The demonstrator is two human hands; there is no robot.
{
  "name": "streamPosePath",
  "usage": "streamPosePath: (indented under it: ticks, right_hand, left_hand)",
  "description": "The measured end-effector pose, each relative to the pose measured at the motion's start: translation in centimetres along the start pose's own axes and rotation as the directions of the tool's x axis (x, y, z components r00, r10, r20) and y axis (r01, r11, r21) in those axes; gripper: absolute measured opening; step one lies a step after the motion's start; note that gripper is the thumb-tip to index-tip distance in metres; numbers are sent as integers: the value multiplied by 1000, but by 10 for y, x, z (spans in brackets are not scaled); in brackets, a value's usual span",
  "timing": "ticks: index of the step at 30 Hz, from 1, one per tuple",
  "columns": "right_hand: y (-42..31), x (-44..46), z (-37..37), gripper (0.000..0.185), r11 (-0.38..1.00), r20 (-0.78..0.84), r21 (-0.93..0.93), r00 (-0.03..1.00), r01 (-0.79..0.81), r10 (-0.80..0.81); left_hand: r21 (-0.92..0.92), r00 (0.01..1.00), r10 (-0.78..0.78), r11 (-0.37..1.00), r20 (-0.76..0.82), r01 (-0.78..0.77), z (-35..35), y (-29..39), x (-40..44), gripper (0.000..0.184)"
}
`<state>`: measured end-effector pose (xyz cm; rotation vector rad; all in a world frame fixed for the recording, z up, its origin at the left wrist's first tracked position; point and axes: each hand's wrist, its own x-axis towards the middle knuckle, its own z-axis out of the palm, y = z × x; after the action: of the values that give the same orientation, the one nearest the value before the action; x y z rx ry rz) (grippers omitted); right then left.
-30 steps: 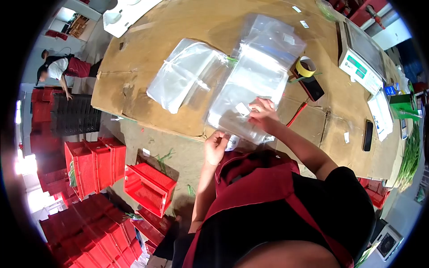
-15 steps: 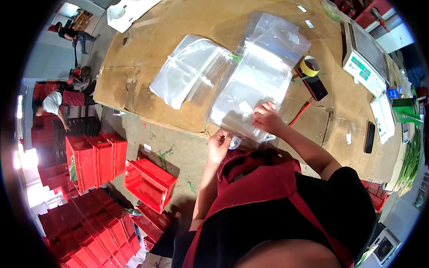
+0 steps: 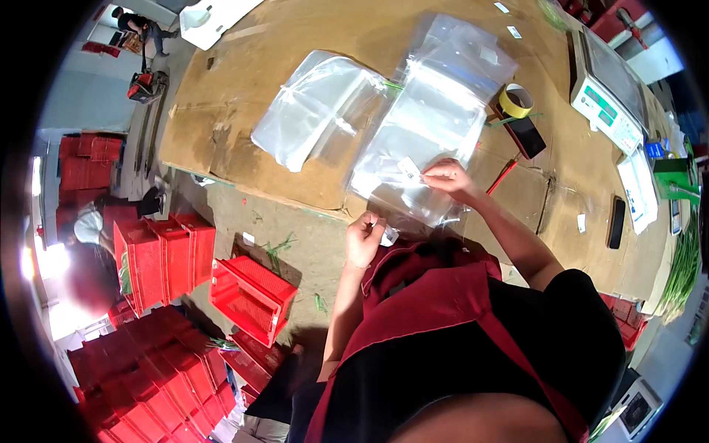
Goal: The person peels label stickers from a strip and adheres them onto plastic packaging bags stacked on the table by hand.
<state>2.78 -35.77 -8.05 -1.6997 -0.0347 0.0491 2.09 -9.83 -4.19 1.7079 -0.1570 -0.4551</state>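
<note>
My left hand (image 3: 364, 240) is closed at the table's front edge, with a small piece of white label strip (image 3: 388, 235) showing beside its fingers. My right hand (image 3: 449, 179) is over the near end of a stack of clear plastic bags (image 3: 421, 122), fingers pinched together. Their tips meet the edge of a white label (image 3: 408, 169) lying on the top bag; whether they grip anything is hidden. To the left lies a second pile of clear bags (image 3: 314, 103).
Right of the bags lie yellow tape (image 3: 515, 100), a dark phone-like device (image 3: 526, 138), a red pen (image 3: 504, 176) and a black phone (image 3: 615, 223). A scale (image 3: 605, 107) stands farther right. Red crates (image 3: 251, 299) are on the floor; a person (image 3: 92, 229) bends beside them.
My right hand has moved up slightly, its fingertips now at the label's edge. My left hand stays about the same. The person at left has bent down nearer the crates.
</note>
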Motion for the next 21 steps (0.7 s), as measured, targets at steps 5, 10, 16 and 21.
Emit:
streamPosePath:
  ticks: [5,10,16,21]
  right_hand:
    - [31,0,1,11,911,16,-302,957,281,-290]
    - [19,-1,6,14,885,-88,-409,955,224,-283]
    - [-6,10,-23,5,983,-287,185,956,-14,67]
    - [-29,31,-125,19,852,-938,342,196,397,285]
  left_hand:
    - [-39,1000,-5,999,-11,5,-2,2,-7,10]
    - [-17,999,-33,999,42,34,-5,-4,-9,12]
    - [0,1000,7,1000,10,-7,3,3,-5,11]
    - [132,998,-57,990,7,55,0,9,-3,5]
